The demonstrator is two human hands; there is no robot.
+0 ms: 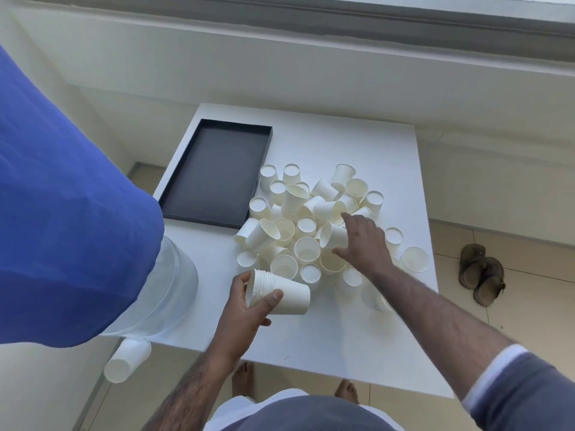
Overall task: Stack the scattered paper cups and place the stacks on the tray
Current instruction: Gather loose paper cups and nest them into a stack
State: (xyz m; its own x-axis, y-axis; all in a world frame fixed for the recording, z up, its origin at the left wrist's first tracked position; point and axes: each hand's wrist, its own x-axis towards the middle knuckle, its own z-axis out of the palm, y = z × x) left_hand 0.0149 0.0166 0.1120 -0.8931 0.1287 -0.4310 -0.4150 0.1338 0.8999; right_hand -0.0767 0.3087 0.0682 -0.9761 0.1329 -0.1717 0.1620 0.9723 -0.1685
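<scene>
Several white paper cups (pixel 306 248) lie scattered in a heap on the white table (pixel 357 343), some upright, some on their sides. My left hand (pixel 249 303) grips a stack of nested cups (pixel 280 295) held sideways above the table's near part. My right hand (pixel 362 241) reaches into the heap, fingers spread around a cup lying on its side (pixel 333 234). The dark tray (pixel 217 175) sits at the table's far left with nothing in it.
A blue cloth (pixel 62 213) fills the left of the view, over a clear plastic container (pixel 174 290). One cup (pixel 126 360) lies on the floor by the table's near left corner. A pair of sandals (pixel 480 273) sits on the floor to the right.
</scene>
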